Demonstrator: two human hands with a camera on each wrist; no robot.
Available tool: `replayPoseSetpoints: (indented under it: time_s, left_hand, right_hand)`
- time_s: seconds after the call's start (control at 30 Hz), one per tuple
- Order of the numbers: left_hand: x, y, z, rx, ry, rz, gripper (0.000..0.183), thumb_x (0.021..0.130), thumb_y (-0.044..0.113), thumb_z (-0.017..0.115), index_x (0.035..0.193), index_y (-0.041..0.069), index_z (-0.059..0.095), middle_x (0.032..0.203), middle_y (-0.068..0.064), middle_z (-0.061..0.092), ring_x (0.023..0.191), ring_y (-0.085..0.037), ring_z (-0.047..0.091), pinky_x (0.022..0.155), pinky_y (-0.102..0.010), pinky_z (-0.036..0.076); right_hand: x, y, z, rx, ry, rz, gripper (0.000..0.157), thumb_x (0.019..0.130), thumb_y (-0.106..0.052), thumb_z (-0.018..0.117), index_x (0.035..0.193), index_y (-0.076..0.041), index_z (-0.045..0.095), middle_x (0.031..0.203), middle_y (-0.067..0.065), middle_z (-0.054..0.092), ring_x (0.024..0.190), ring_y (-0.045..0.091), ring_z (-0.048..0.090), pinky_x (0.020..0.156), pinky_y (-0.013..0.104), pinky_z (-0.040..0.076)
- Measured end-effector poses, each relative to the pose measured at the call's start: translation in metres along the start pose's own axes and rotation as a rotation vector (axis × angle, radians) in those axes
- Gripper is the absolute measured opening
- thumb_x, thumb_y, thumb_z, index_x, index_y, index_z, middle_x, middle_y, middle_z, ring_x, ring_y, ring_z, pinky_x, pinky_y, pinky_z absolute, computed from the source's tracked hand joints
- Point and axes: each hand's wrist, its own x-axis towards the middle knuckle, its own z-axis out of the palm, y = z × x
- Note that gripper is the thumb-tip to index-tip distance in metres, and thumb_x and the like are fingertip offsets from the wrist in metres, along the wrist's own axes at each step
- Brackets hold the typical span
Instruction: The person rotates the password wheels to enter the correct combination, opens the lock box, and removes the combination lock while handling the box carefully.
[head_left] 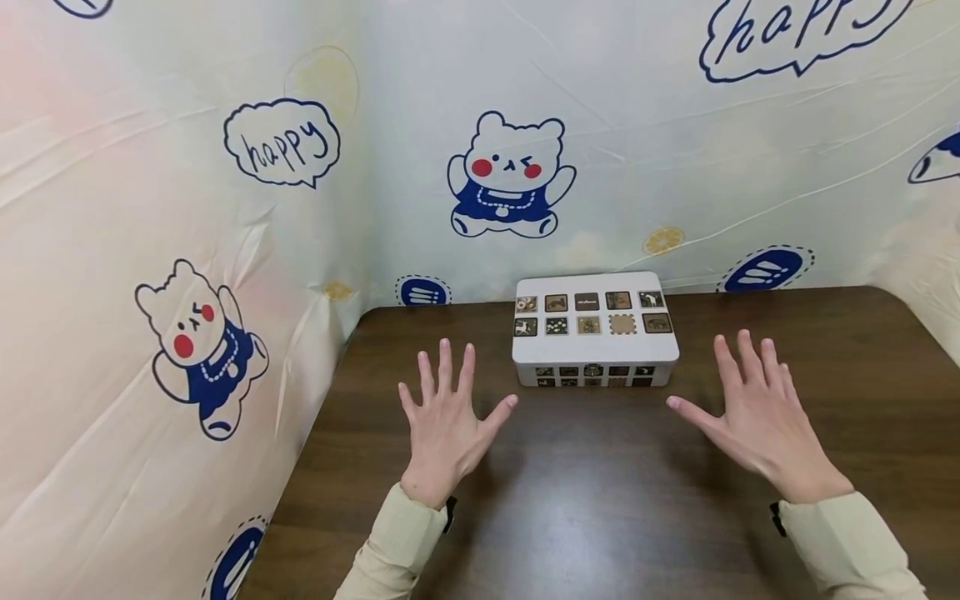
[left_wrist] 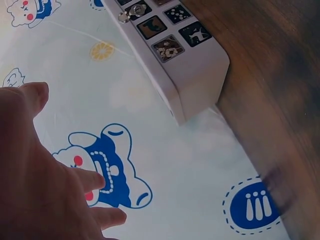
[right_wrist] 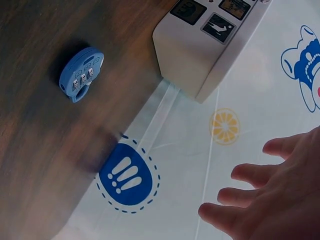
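A white rectangular tin box (head_left: 596,342) with small square pictures on its lid and front sits at the table's back edge. Its metal clasp (left_wrist: 136,10) shows in the left wrist view. To the box's left, my left hand (head_left: 446,433) is held with fingers spread and nothing in it. On the right side, my right hand (head_left: 765,425) is likewise spread and holds nothing. Both hands are apart from the box. A blue combination padlock (right_wrist: 81,74) with number dials lies on the table near the box in the right wrist view; it is hidden in the head view.
The dark wooden table (head_left: 585,517) has a rounded back right corner. Behind it and along its left side hangs a pale cloth (head_left: 420,192) printed with bears and "happy" bubbles. Long light sleeves (head_left: 847,542) cover the forearms.
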Motion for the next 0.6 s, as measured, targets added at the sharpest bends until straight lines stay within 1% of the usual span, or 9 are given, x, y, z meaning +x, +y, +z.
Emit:
replayPoseSetpoints:
  time_s: [0.33, 0.5, 0.6]
  left_hand:
    - [-0.0030, 0.0013, -0.0006, -0.007, -0.030, -0.008, 0.088, 0.073, 0.081, 0.024, 0.143, 0.029, 0.015, 0.151, -0.003, 0.006, 0.138, -0.033, -0.001, 0.100, -0.068, 0.010]
    - [-0.0036, 0.0012, 0.0008, -0.009, -0.018, 0.002, 0.089, 0.073, 0.081, 0.025, 0.143, 0.028, 0.016, 0.151, -0.005, 0.009, 0.138, -0.034, 0.003, 0.100, -0.068, 0.010]
    - [-0.0038, 0.0015, 0.0014, -0.007, -0.014, 0.006, 0.089, 0.073, 0.081, 0.025, 0.143, 0.028, 0.016, 0.151, -0.005, 0.009, 0.138, -0.034, 0.005, 0.100, -0.067, 0.010]
  right_hand:
    - [-0.0005, 0.0012, -0.0020, 0.015, -0.026, 0.008, 0.097, 0.077, -0.065, 0.049, 0.144, -0.006, 0.011, 0.148, 0.024, 0.001, 0.134, 0.041, -0.012, 0.104, 0.061, -0.003]
    - [-0.0017, 0.0009, -0.0020, 0.008, -0.017, 0.003, 0.096, 0.078, -0.064, 0.049, 0.143, -0.004, 0.012, 0.147, 0.026, 0.003, 0.133, 0.041, -0.013, 0.104, 0.061, -0.002]
    - [-0.0017, 0.0009, -0.0034, 0.001, -0.015, 0.004, 0.095, 0.079, -0.063, 0.049, 0.143, -0.002, 0.013, 0.145, 0.029, 0.006, 0.132, 0.044, -0.011, 0.104, 0.061, -0.003]
